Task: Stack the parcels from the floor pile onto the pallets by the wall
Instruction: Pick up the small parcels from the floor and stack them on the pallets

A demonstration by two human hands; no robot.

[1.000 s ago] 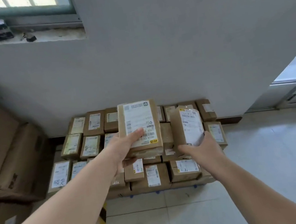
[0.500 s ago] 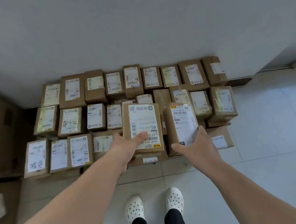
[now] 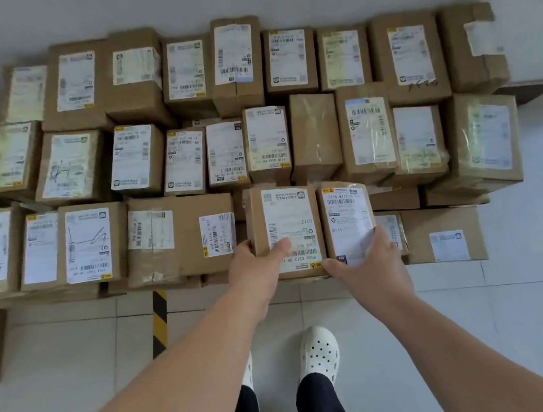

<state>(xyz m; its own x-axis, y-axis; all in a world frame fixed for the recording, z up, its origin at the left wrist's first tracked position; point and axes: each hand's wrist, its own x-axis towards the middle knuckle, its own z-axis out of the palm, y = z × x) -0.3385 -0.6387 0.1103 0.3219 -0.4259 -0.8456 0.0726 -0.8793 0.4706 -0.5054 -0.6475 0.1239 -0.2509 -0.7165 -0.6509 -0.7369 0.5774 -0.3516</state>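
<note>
A: We log both hands loaded. Our left hand (image 3: 257, 266) clasps a brown cardboard parcel with a white label marked C212 (image 3: 285, 231), thumb across the label; our right hand (image 3: 363, 259) grips a narrower brown parcel with a glossy white label (image 3: 348, 220). Both sit at the front edge of the stack of labelled cartons by the wall (image 3: 251, 111).

B: We'd judge: lower them flat, sides touching, then slide back until they meet the row behind.

A: Obstacles: the low brown box at right (image 3: 439, 235) crowds our right hand. Yellow-black floor tape (image 3: 159, 321) and our white clogs (image 3: 318, 351) sit close below.
</note>
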